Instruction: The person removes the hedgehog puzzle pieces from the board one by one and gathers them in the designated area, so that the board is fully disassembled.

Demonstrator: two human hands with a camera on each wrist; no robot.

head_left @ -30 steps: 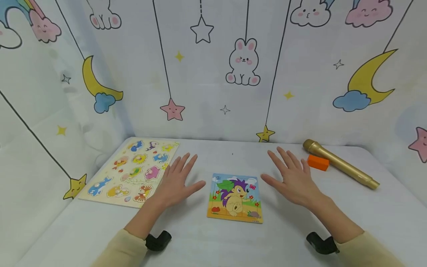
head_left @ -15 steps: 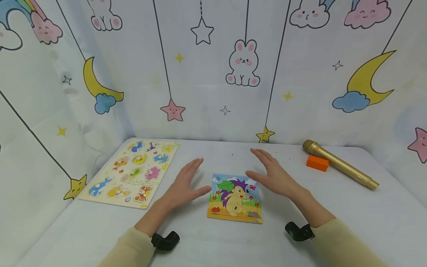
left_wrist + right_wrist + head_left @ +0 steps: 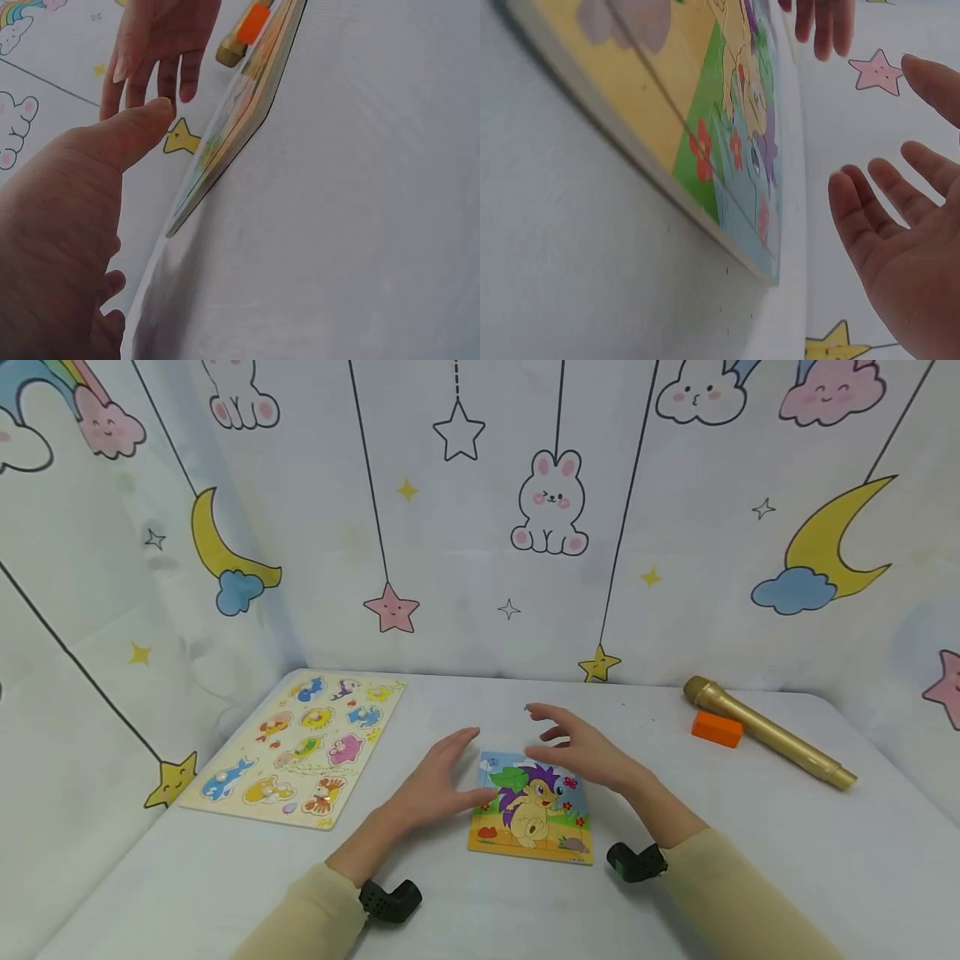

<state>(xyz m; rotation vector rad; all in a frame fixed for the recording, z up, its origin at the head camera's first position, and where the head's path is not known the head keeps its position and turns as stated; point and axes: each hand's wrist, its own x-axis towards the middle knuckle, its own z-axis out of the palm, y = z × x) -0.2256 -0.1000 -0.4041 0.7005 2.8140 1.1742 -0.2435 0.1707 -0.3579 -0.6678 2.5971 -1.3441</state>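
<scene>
Step in hand looks like the reach for the hedgehog puzzle [image 3: 528,822], w/ contact not yet made AFAICT. The puzzle lies flat on the white table [image 3: 465,914], approx. mid-table, to the right of the big animal board [image 3: 247,810]. Seam lines run across its pic., which looks complete where visible; the R hand hides part of the far right corner.

Both hands are bare and hold nothing. L hand [image 3: 431,789] is at the puzzle's left side, fingers extended, thumb well apart and, in the head view, overlapping the left edge; the L wrist view shows that thumb clear of the board. R hand [image 3: 588,752] hangs over the far right part, fingers loosely bent w/ a wide gap to the thumb; the R wrist view also shows it apart from the board.

Next move prob. calls for lowering both hands to the 2 sides of the board, thumbs at the rim, and keeping it level so no loose pcs. slip out. The board looks thin, so getting fingertips under the edge may be fiddly.

Far right: 1 orange block [image 3: 717,729] just beside a gold mic [image 3: 780,739], both out of the way.
</scene>
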